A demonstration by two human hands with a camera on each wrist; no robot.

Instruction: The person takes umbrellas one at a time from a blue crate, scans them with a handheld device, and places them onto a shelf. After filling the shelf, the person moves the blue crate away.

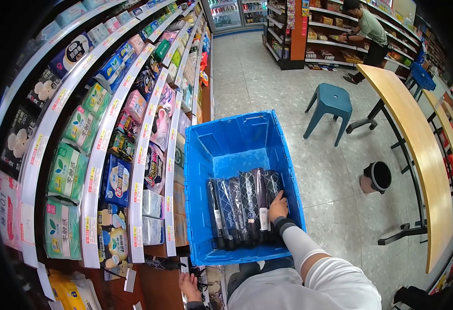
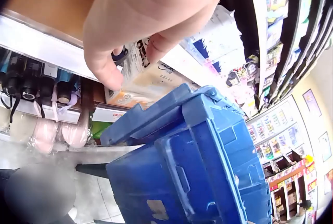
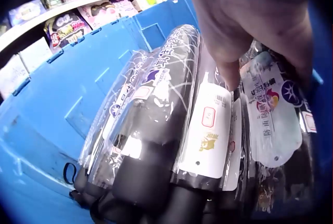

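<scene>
My right hand [image 1: 278, 207] reaches into a blue crate [image 1: 195, 155] and grips the rightmost of several plastic-wrapped folding umbrellas [image 1: 248, 201] lying side by side there. In the right wrist view the thumb and fingers straddle that umbrella [image 3: 270, 115], which carries a pale printed tag. My left hand [image 1: 189, 285] is low beside the shelf, left of the crate, its fingers loosely bent. A dark umbrella [image 1: 159, 262] lies on the shelf close to it. In the left wrist view a small dark round piece [image 2: 120, 55] shows behind the fingers.
Shelves [image 1: 95, 170] of packaged goods line the left side. More umbrellas [image 2: 39, 81] stick out of a low shelf. A blue-green stool [image 1: 332, 101], a bin [image 1: 376, 177] and a long wooden table [image 1: 417, 139] stand right. Another person [image 1: 368, 31] is at far shelves.
</scene>
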